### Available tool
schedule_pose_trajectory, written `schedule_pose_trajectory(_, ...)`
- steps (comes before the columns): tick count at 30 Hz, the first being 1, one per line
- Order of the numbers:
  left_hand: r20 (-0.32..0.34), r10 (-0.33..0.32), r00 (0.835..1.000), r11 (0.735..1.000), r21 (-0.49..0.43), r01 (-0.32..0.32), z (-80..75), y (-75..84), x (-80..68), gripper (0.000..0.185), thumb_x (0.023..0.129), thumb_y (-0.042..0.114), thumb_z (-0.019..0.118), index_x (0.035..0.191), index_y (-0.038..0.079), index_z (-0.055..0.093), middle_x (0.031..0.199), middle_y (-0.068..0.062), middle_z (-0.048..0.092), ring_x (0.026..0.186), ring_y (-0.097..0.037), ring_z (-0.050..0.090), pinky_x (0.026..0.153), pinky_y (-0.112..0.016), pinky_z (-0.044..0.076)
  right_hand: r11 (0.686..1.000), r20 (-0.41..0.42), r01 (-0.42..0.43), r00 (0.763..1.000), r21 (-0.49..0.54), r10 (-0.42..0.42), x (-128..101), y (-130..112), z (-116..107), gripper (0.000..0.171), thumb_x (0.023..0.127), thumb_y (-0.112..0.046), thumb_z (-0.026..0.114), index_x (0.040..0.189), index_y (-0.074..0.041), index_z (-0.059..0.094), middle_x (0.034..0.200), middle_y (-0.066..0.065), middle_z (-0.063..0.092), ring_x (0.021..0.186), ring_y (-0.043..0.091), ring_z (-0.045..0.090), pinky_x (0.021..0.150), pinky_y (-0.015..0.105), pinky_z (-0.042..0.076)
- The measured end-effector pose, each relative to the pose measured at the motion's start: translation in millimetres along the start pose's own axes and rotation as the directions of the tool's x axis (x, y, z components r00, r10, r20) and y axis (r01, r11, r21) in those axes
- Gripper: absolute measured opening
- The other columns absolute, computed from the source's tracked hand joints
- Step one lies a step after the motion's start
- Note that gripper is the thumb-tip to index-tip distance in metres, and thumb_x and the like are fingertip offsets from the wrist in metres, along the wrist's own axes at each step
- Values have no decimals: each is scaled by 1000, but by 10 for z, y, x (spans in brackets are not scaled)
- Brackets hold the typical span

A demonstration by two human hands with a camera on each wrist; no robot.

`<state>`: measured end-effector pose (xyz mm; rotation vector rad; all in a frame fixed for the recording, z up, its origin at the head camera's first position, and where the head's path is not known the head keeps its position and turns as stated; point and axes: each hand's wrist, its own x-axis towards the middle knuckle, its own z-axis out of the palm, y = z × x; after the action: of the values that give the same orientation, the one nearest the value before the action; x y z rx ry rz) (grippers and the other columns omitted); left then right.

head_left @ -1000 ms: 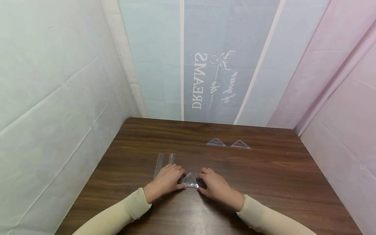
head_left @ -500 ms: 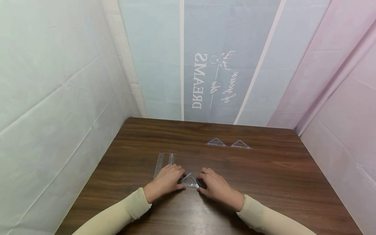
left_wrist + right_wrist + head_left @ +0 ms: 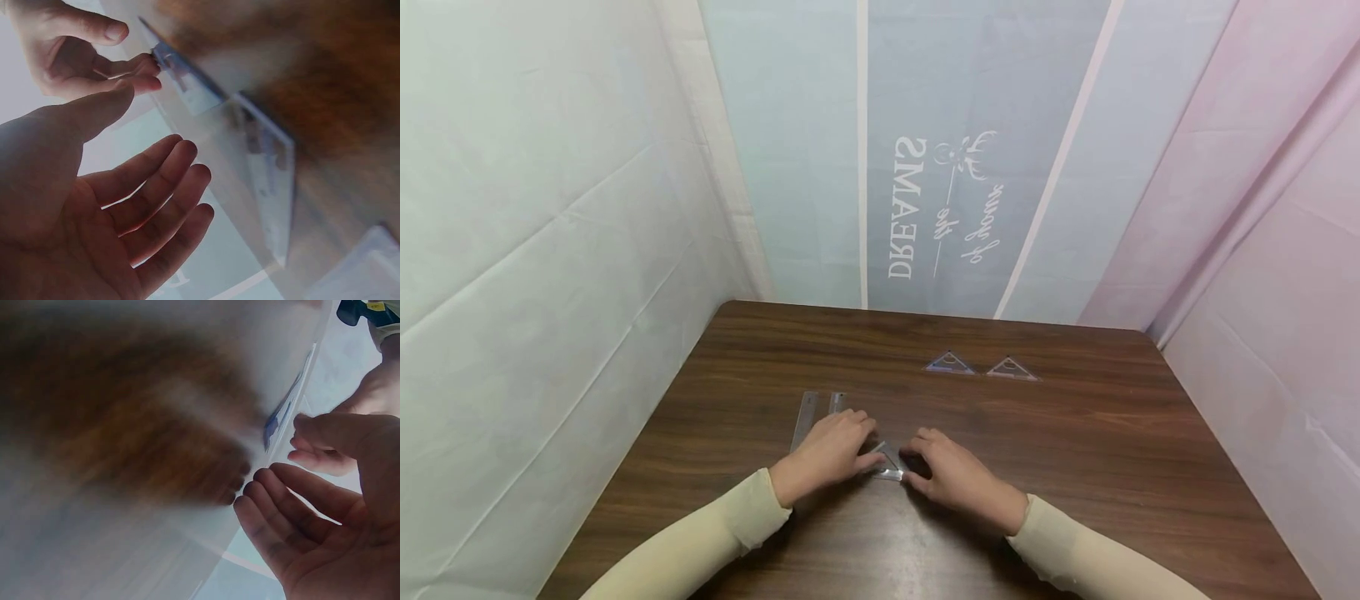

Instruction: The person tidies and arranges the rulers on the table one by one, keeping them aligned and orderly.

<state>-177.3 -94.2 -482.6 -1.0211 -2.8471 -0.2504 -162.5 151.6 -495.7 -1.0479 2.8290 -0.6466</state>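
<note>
In the head view a clear set square (image 3: 889, 467) lies on the dark wooden table between the two hands. My left hand (image 3: 831, 446) is at its left side, thumb stretched over its left part. In the left wrist view the left hand (image 3: 150, 212) has loosely extended fingers with nothing between them. On the right, my right hand (image 3: 958, 471) has its thumb tip at the set square's right corner. The right wrist view shows the right hand (image 3: 312, 519) with relaxed fingers, thumb apart from them. Two clear rulers (image 3: 805, 417) (image 3: 837, 402) lie beyond the left hand, partly hidden by it.
Farther back on the table (image 3: 1075, 433) lie two more set squares, one with blue markings (image 3: 951, 363) and one with pale pinkish edges (image 3: 1011, 368). A printed curtain (image 3: 805, 167) hangs behind the table, and pale cloth hangs at both sides.
My left hand has shifted slightly, its thumb moving up from the set square's lower left corner and its fingers loosening. The right hand has barely moved. The set square stays in place.
</note>
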Motion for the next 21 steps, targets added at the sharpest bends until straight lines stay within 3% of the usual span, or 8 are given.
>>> schedule_pose_trajectory(7,40,-16,999,995,-94,20,-74,30,209,32,102,41,77,117,13,76,108,-1,71,98,-18,69,82,-34,60,1000,-60,6,998,13,-5,15,125,-81,33,94,-17,85,122,-2,74,111,6,70,105,22,67,93,42,59)
schedule_pose_trajectory(15,89,-41,995,971,-230,61,-124,28,493,39,103,38,75,128,7,73,121,-8,71,108,-20,70,89,-36,60,996,-78,-80,994,32,82,43,344,-233,39,95,-20,85,126,-1,73,116,7,70,110,25,69,94,46,59)
schedule_pose_trajectory(21,111,-65,992,961,-261,92,-123,25,720,42,104,39,75,131,7,72,124,-8,71,110,-21,69,91,-38,59,989,-101,-136,985,48,141,62,542,-332,40,96,-23,85,128,0,73,120,10,72,113,28,69,95,49,59)
